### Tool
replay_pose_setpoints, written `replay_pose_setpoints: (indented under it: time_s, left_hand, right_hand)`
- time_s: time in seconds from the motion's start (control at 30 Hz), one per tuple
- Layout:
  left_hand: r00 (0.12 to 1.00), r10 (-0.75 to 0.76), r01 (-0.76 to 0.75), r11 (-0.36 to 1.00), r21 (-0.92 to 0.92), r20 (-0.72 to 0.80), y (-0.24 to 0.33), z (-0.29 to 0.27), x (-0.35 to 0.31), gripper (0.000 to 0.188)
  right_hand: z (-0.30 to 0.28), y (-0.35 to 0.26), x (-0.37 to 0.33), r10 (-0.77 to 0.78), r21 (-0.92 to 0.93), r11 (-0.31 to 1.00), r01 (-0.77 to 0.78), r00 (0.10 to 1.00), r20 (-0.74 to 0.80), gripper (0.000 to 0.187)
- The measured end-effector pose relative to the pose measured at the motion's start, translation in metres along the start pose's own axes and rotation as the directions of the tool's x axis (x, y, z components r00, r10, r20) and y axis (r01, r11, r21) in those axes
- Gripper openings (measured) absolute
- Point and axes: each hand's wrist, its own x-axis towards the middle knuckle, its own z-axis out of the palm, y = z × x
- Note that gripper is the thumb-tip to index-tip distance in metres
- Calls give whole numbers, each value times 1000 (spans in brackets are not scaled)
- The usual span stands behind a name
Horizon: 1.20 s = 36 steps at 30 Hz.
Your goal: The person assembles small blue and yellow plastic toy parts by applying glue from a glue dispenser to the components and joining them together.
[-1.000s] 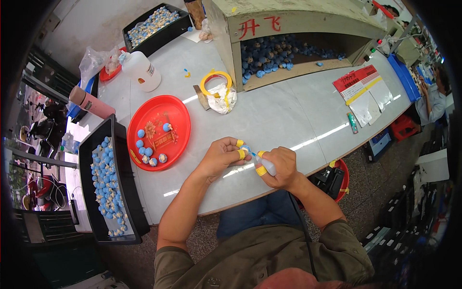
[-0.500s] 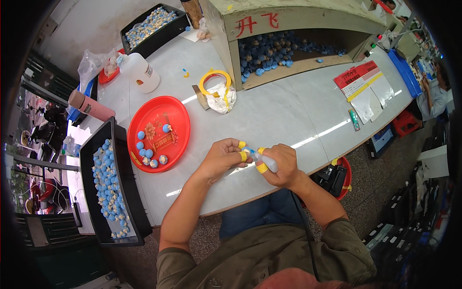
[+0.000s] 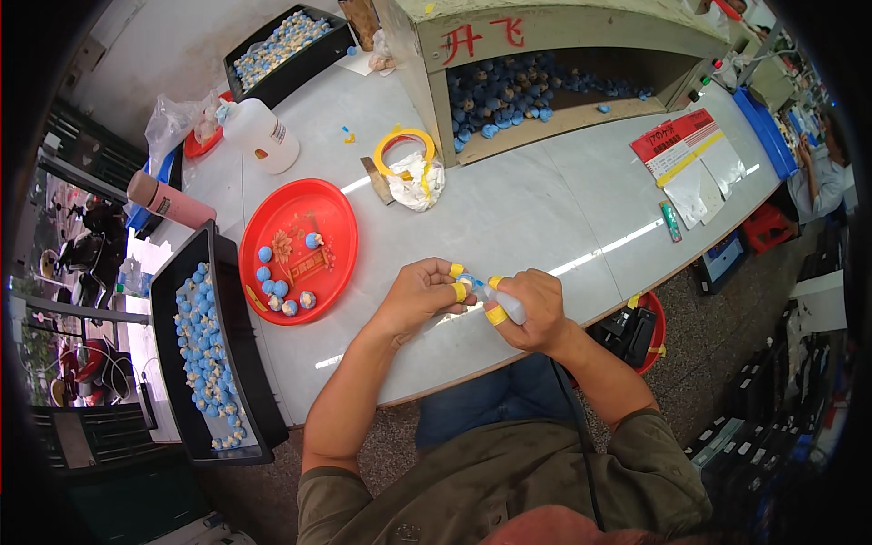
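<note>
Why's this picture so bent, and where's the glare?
Head view: fisheye distortion bends the glossy grey tabletop and blackens the corners; head view: white glare streaks the tabletop beside the yellow-taped right hand; head view: the small blue-and-white piece in the yellow-taped left hand shows little detail.

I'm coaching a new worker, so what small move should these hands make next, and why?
Probably a gentle squeeze of the small bottle by the right hand, with the left hand held still: the bottle's blue tip points at the small piece in the left hand's grip, though I can't tell whether they touch.
</note>
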Motion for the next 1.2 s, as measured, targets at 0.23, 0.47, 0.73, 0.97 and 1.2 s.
replay_pose_setpoints:
  time_s: [0.23,0.47,0.73,0.97,1.2]
  left_hand:
    - [1000,-2,2,1000,-12,0,-3,-3,2,25]
    - [1000,-6,6,999,-32,-19,0,-1,1,25]
    - [1000,16,-16,999,41,-6,1,2,-1,26]
    - [1000,16,-16,1000,3,-5,1,3,-2,26]
    - [1000,15,-15,1000,10,-1,1,2,-1,26]
  right_hand:
    - [0,-1,0,-19,-12,1000,19,1000,-17,24]
    - [-3,1,-4,-15,22,1000,16,999,-50,23]
    - [-2,4,-4,130,186,977,-106,984,-125,26]
    - [2,5,-1,122,170,979,-110,991,-62,25]
    - [-1,6,-7,196,217,961,-173,977,-86,25]
